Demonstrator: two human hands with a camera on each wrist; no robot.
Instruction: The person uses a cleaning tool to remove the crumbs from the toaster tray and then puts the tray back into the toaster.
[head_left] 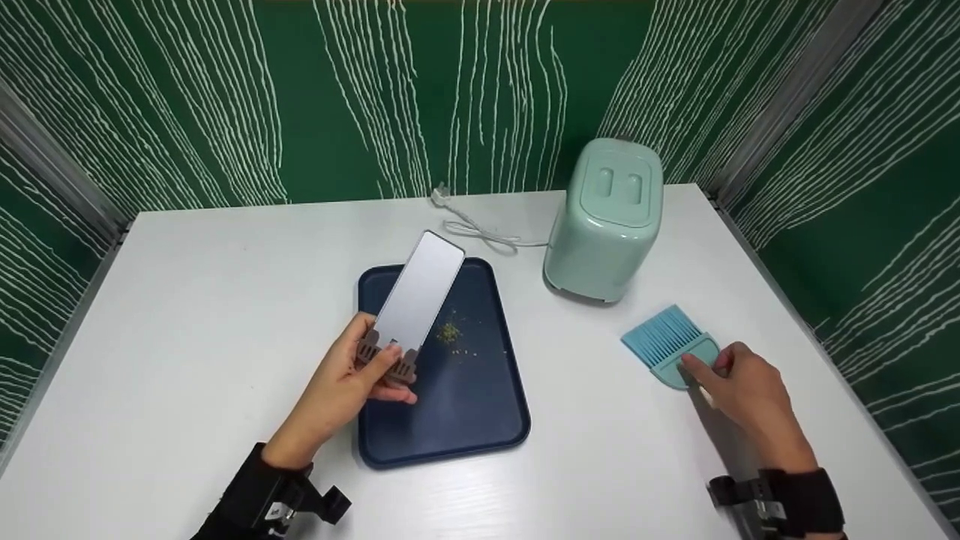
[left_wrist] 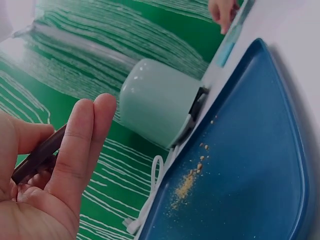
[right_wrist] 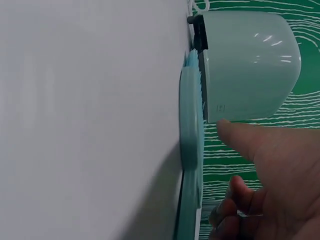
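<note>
My left hand [head_left: 341, 390] grips the brown end of a long silver crumb tray [head_left: 421, 289], thumb on top, tilted up over a dark blue tray [head_left: 457, 420]. In the left wrist view only a dark edge of the crumb tray [left_wrist: 40, 155] shows between the thumb and fingers. Small yellowish crumbs [head_left: 448, 332] lie on the blue tray. My right hand [head_left: 750, 386] is at the handle of a light blue brush [head_left: 671, 345] lying flat on the table. In the right wrist view the thumb stands a little off the brush [right_wrist: 189, 115], the other fingers loosely bent.
A mint-green toaster [head_left: 607, 225] stands at the back right, beyond the brush. Its white cord [head_left: 487, 234] runs left to a plug [head_left: 440, 196] near the table's back edge. Green walls with white drip lines rise behind the white table [head_left: 225, 300] and at both sides.
</note>
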